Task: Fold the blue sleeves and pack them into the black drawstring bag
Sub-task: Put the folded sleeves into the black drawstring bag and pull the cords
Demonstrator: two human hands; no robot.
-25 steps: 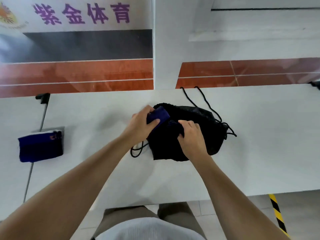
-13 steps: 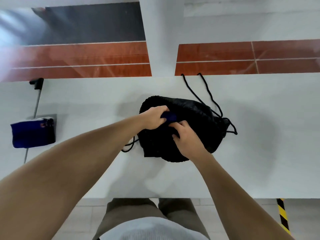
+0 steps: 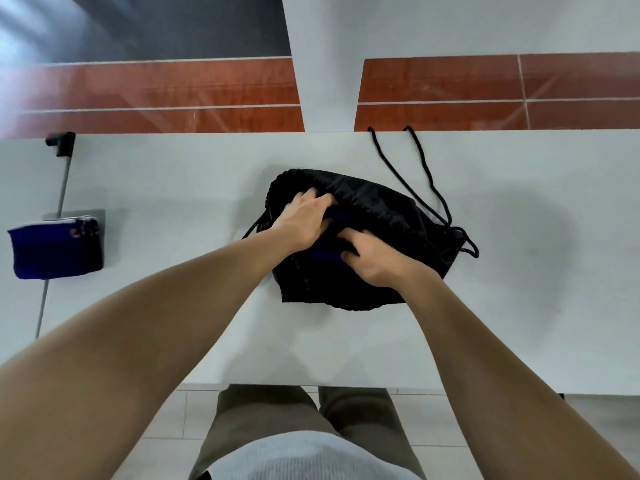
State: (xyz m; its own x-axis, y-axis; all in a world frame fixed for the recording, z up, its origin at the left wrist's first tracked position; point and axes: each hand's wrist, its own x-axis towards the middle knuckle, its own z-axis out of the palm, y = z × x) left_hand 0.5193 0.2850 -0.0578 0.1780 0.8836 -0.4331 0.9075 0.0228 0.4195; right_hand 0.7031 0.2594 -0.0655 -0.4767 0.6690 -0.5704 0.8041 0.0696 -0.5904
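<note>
A folded blue sleeve [image 3: 55, 251] with a white edge lies far left on the table [image 3: 173, 188]. Mid-table, the left hand [image 3: 304, 220] curls round a second sleeve [image 3: 327, 252], dark blue and half sunk in the crumpled black bag [image 3: 391, 209]. The right hand [image 3: 375, 259] grips the bag's mouth.

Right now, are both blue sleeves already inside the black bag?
No, one folded blue sleeve lies on the table, well left of the black bag.
</note>
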